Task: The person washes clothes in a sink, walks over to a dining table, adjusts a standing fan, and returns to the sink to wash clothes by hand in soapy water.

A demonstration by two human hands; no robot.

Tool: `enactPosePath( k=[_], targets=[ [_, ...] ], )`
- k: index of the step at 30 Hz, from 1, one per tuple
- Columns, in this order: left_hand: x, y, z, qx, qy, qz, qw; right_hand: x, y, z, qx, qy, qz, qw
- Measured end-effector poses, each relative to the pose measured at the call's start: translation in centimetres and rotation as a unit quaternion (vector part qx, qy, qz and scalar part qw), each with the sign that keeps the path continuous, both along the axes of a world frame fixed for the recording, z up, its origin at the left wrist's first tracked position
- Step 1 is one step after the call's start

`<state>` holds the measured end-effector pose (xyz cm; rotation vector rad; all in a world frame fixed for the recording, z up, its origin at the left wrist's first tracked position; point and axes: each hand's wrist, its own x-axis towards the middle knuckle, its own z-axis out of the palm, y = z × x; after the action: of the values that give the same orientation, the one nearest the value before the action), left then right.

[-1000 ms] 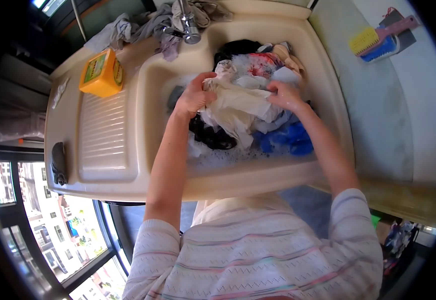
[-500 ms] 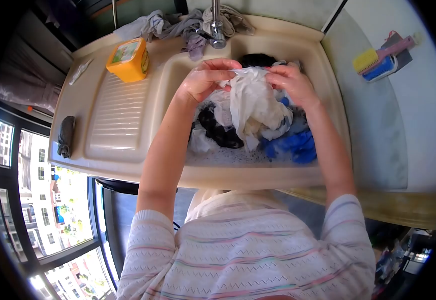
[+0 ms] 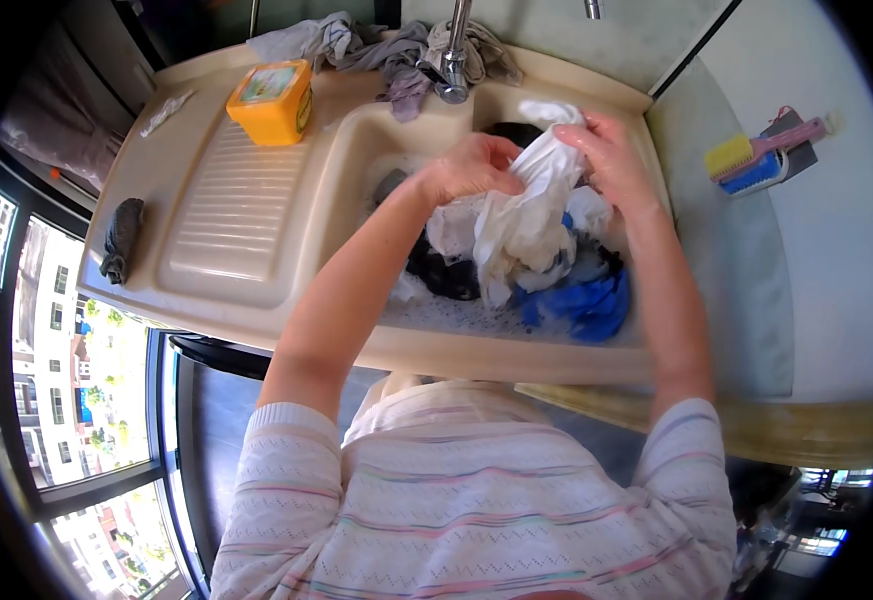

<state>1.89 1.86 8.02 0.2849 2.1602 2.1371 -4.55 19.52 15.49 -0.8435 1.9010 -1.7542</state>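
Note:
A wet white cloth garment [image 3: 529, 215] hangs from both my hands above the sink basin [image 3: 352, 190]; its exact kind does not show. My left hand [image 3: 472, 168] pinches its left edge. Higher and to the right, my right hand [image 3: 612, 160] grips the bunched upper end, with a bit of the cloth sticking out above the fingers. The lower part trails into soapy water among other laundry. Around it lie a blue garment [image 3: 592, 305], a black garment [image 3: 444, 272] and more white pieces.
A yellow tub [image 3: 270, 103] stands on the ribbed drainboard [image 3: 227, 215]. Wrung grey cloths [image 3: 387, 55] lie behind the basin near the faucet [image 3: 452, 70]. A dark rolled cloth [image 3: 123, 240] rests at the left edge. Brushes [image 3: 757, 165] hang on the right wall.
My right hand has moved up and slightly right, pulling the white garment's upper end with it. My left hand has shifted right and a little down. The camera view has tilted slightly.

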Motion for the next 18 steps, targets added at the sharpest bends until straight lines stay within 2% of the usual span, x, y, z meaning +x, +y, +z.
enactPosePath(
  k=[2, 6, 7, 9, 10, 13, 14, 15, 18],
  targets=[
    [0.3, 0.0, 0.0, 0.06, -0.031, 0.055, 0.996, -1.0, 0.2, -0.3, -0.032, 0.019, -0.019, 0.999],
    [0.4, -0.4, 1.3, 0.209, -0.034, 0.079, 0.974, -2.0, 1.1, -0.4, 0.076, 0.098, -0.001, 0.992],
    [0.4, -0.2, 2.3, 0.216, -0.018, 0.097, 0.971, -1.6, 1.0, -0.1, 0.103, 0.098, 0.022, 0.99],
    [0.2, -0.2, 3.6, 0.199, -0.007, 0.093, 0.975, -0.1, 0.9, 1.5, 0.158, 0.1, 0.067, 0.98],
    [-0.1, -0.4, 3.9, 0.191, 0.001, 0.092, 0.977, -0.2, 0.9, 2.1, 0.163, 0.113, 0.055, 0.979],
    [-1.3, -1.2, 1.6, -0.019, 0.058, 0.107, 0.992, -1.8, 1.6, 5.3, 0.192, 0.174, 0.029, 0.965],
    [-1.6, -1.3, 0.8, -0.093, 0.079, 0.104, 0.987, -1.8, 1.4, 7.1, 0.18, 0.2, 0.016, 0.963],
    [-1.4, -0.8, 0.5, -0.212, 0.113, 0.17, 0.956, -1.7, 1.3, 8.9, 0.17, 0.225, 0.004, 0.959],
    [-1.6, 1.0, -1.3, -0.061, 0.039, 0.182, 0.981, -1.5, 0.4, 12.6, 0.142, 0.27, -0.024, 0.952]
  ],
)
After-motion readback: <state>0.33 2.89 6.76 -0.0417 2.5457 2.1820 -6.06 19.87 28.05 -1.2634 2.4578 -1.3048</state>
